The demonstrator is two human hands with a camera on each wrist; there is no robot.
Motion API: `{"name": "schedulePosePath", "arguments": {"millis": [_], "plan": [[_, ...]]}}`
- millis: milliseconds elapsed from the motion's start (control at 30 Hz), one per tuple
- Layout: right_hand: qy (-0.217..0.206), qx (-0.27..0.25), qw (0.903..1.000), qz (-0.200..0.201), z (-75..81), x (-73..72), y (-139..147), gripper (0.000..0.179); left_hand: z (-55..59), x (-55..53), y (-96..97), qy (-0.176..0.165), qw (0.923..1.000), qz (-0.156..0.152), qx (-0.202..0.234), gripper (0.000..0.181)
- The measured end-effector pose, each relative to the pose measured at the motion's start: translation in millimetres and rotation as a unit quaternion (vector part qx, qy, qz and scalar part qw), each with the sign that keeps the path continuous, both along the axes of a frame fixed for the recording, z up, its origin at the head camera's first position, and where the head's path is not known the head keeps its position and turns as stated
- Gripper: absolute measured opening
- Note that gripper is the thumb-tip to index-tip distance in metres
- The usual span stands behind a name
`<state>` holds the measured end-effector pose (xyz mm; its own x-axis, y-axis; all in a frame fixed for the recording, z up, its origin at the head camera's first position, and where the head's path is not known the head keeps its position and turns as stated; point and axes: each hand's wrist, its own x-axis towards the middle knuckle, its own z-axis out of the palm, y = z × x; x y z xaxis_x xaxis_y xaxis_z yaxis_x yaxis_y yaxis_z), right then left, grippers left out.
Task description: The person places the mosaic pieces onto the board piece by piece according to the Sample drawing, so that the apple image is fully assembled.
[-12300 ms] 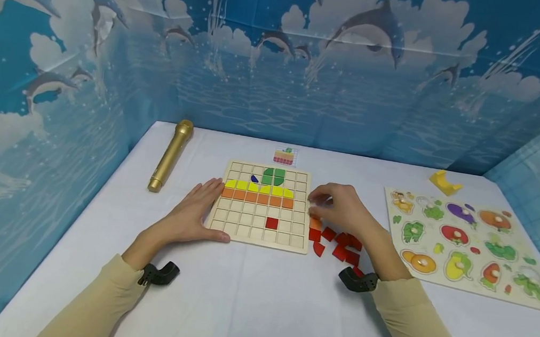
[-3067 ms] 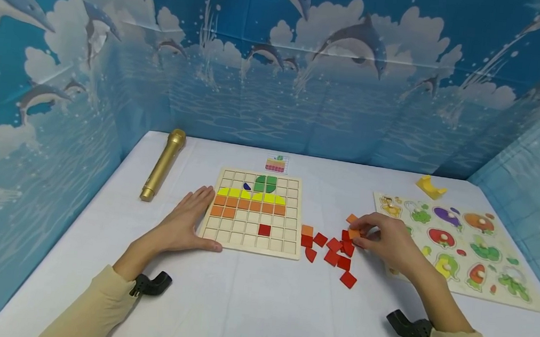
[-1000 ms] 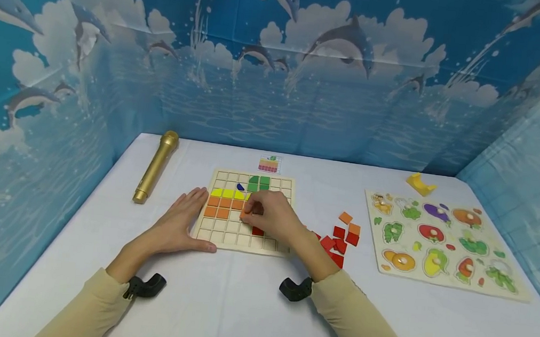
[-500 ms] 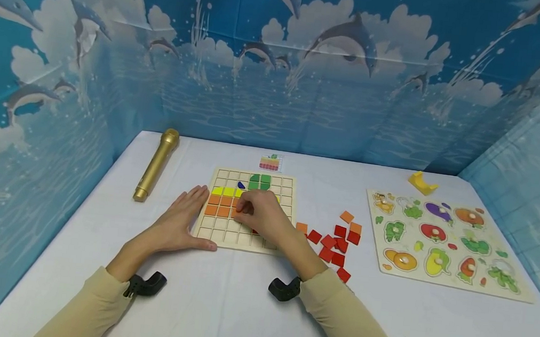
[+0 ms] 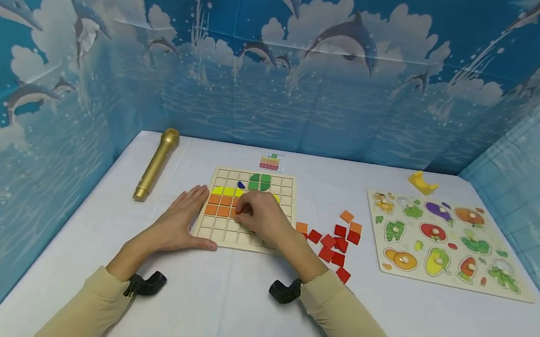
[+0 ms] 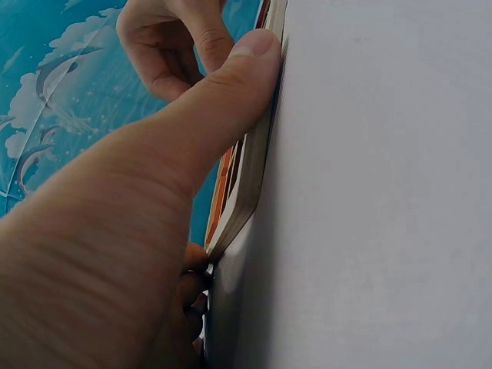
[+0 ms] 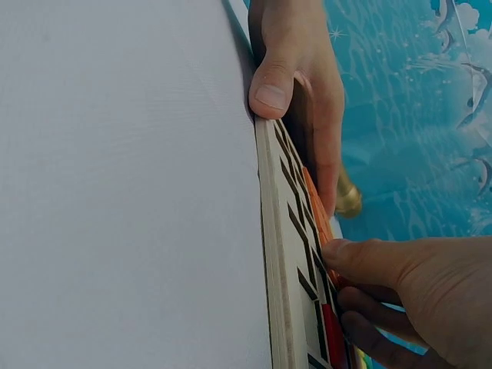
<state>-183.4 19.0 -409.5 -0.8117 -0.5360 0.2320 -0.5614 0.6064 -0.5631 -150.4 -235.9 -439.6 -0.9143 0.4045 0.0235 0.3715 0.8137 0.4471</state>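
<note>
A wooden grid board [image 5: 216,234] lies on the white table, holding green tiles [image 5: 260,182], a small blue piece [image 5: 242,185], a yellow row [image 5: 223,191] and orange square tiles [image 5: 219,200]. My left hand [image 5: 176,222] rests along the board's left side, fingers straight against the edge and thumb at the near corner. Over the middle of the board, my right hand [image 5: 265,219] pinches an orange tile at the end of the second orange row; that tile is mostly hidden by the fingers. Below this hand, a red tile [image 7: 333,338] on the board shows in the right wrist view.
Loose red tiles [image 5: 326,254] and orange tiles [image 5: 346,216] lie right of the board. A pattern card [image 5: 270,161] sits behind it. A gold microphone [image 5: 156,166] lies at left; a vegetable puzzle board [image 5: 442,242] and a yellow curved piece [image 5: 423,183] are at right.
A second orange row has appeared since the oldest frame. My right hand has carried an orange tile from the loose pile to the board, then shifted slightly left. The left hand stays put.
</note>
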Motion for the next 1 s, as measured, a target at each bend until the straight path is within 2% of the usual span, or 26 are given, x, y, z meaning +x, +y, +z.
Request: {"name": "schedulePosePath", "arguments": {"millis": [233,433,667,1000], "plan": [[-0.004,-0.011,0.9999,0.009,2.2,0.6,11,0.006,0.9,0.5,1.1,-0.003,1.0,0.003,0.005,0.138],[-0.003,-0.011,0.9998,-0.014,10.7,0.5,36,0.005,2.2,1.0,2.1,-0.007,0.9999,0.009,0.002,0.138],[-0.034,-0.013,0.9988,-0.033,14.0,-2.4,71,0.006,2.9,1.0,1.4,-0.007,0.9999,0.011,0.001,0.138],[-0.078,0.013,0.9956,-0.051,14.8,0.7,122,0.018,2.3,1.3,2.4,-0.008,0.9999,0.01,0.0,0.138]]}}
